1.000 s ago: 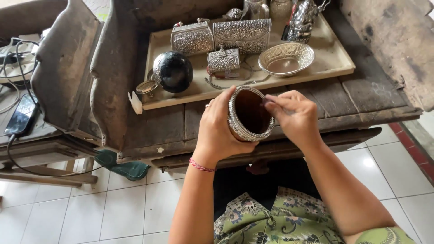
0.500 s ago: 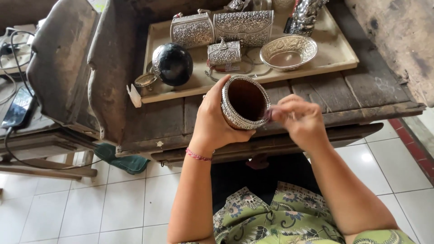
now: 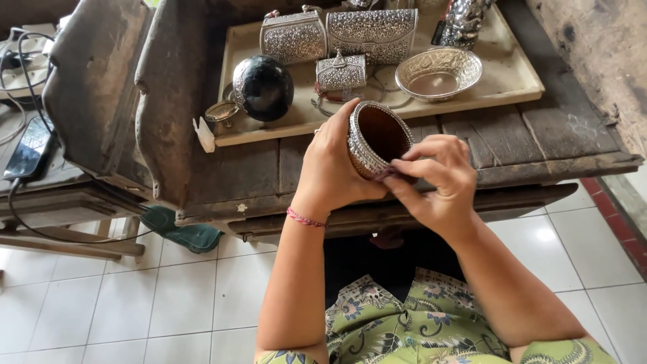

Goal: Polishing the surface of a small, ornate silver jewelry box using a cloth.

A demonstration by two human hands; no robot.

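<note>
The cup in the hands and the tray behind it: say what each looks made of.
Cup: silvery embossed metal outside, shiny beaded rim; the dark brown lining may be wood or shell. Tray: pale, matte, flat boards, probably painted wood.

left hand (image 3: 337, 165): fingers curled, gripping | right hand (image 3: 435, 178): fingertips pinched | forearms bare

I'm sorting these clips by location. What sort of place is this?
Probably a small silverware craft workshop: a worn dark wooden workbench, a pale tray of embossed silver boxes and a bowl, and hands working a silver-rimmed brown cup.
</note>
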